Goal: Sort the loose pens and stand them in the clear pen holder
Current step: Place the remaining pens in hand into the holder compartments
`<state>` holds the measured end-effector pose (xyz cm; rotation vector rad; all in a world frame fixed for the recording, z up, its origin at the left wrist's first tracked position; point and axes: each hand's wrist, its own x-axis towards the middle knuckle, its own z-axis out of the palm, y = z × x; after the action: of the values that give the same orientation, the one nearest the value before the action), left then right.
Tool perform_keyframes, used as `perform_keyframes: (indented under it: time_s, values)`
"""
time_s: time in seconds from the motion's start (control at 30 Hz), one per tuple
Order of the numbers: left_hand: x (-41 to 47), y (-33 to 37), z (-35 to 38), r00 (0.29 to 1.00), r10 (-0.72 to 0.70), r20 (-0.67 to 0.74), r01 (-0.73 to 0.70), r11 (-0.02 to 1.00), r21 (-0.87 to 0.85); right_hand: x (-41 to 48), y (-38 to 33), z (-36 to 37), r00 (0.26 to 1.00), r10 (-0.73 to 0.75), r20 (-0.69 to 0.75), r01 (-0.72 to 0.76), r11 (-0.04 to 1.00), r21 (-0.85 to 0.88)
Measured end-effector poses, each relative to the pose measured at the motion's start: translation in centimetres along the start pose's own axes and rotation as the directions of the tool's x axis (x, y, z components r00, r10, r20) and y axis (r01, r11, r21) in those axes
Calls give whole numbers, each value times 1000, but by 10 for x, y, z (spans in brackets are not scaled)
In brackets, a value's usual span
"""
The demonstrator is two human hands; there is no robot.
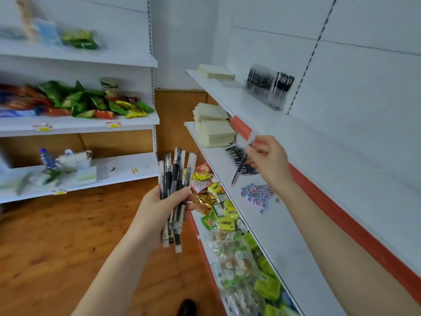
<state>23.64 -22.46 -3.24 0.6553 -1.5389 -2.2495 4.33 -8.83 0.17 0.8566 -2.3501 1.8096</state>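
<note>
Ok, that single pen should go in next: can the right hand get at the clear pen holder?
Probably yes. The right hand pinches one pen at the edge of the upper shelf, and nothing stands between it and the clear pen holder farther back.

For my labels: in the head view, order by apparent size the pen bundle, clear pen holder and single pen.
1. pen bundle, near the camera.
2. clear pen holder, farther away, so really perhaps bigger.
3. single pen.

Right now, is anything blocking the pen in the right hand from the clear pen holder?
Only the upper shelf's red front edge, right by the pen pinched in the right hand; the clear pen holder stands farther back on that shelf, nothing between.
</note>
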Motion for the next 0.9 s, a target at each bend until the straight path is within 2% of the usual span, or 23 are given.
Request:
perform_keyframes:
  time_s: [0.17, 0.43, 0.63, 0.8, 0.9]
  values:
    - [89, 16, -16, 1000, 7, -25, -7, 1000, 9, 95, 32, 41, 1000, -20, -8, 19, 997, -81]
    - [239, 79, -19, 997, 71, 9, -71, 997, 10, 259, 37, 72, 990, -74, -121, 69, 997, -44]
    - [325, 99, -28, 999, 38, 20, -38, 998, -43, 339, 52, 102, 986, -95, -139, 84, 993, -87]
    - [413, 120, -32, 994, -1, 112, 2, 1000, -10, 395, 79, 120, 976, -84, -201, 58, 989, -135]
    - [470, 139, -26, 981, -15, 195, 17, 1000, -7, 428, 94, 117, 950, -55, -306, 0, 984, -178]
